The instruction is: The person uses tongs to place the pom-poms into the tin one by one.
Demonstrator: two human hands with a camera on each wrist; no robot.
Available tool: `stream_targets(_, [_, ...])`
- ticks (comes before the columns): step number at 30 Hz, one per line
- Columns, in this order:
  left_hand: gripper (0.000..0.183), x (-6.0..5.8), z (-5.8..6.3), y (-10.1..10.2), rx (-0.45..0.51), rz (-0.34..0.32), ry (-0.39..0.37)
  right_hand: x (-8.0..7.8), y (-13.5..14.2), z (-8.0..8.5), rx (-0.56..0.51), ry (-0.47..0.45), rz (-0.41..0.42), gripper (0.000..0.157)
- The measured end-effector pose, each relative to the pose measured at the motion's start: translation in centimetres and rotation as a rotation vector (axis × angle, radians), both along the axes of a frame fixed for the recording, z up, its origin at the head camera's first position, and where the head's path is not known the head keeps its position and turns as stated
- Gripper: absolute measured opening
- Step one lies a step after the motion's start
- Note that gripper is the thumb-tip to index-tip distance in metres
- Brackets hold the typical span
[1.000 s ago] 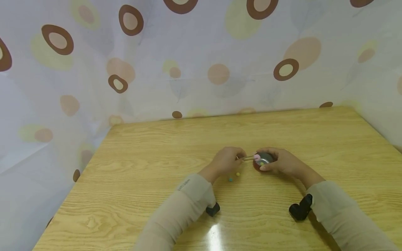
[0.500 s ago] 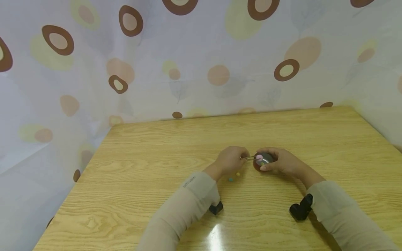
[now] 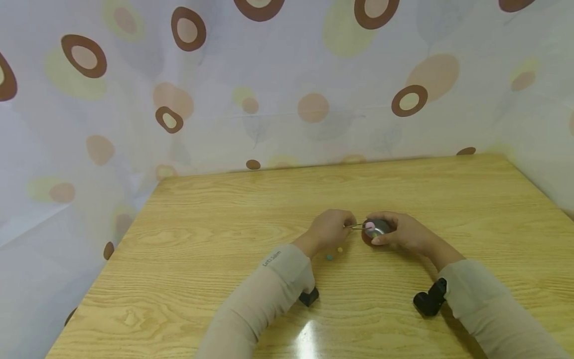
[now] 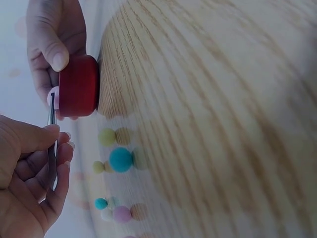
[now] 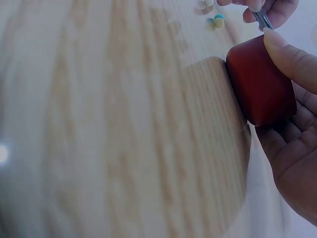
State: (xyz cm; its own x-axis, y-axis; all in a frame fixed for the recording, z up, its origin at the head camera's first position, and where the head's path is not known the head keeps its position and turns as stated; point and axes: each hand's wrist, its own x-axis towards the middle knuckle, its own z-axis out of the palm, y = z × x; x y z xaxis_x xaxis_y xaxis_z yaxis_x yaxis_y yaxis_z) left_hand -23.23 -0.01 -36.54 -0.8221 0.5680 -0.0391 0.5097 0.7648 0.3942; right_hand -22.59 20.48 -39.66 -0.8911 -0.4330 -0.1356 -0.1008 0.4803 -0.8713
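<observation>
My left hand (image 3: 326,230) pinches metal tweezers (image 4: 53,173) between thumb and fingers. At their tips is a pale pink ball (image 3: 369,226), which overlaps the bowl's opening in the head view. The small bowl (image 4: 79,87) is red outside and shiny metal inside, and it stands upright on the table. Thumb and fingers of my right hand (image 3: 405,233) grip it from the right side. Inside, near the thumb, a yellow spot (image 3: 374,235) shows. In the left wrist view the bowl's wall hides the lower part of the pink ball.
Several small balls lie on the wooden table (image 3: 233,224) left of the bowl: a teal ball (image 4: 121,159), a yellow ball (image 4: 107,137) and a pink ball (image 4: 122,214) among them. A patterned sheet (image 3: 278,99) hangs behind the table.
My left hand has shifted slightly right, carrying the tweezers and pink ball a little further over the bowl, then nearly stopped. The right hand and bowl have stayed in place.
</observation>
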Motion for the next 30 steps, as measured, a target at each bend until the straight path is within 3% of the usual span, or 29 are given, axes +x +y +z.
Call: stream_targets(30, [0.020,-0.13,-0.14,0.13,0.009,0.021,-0.065,0.06,0.09,0.06,0.026,0.000,-0.003,0.069])
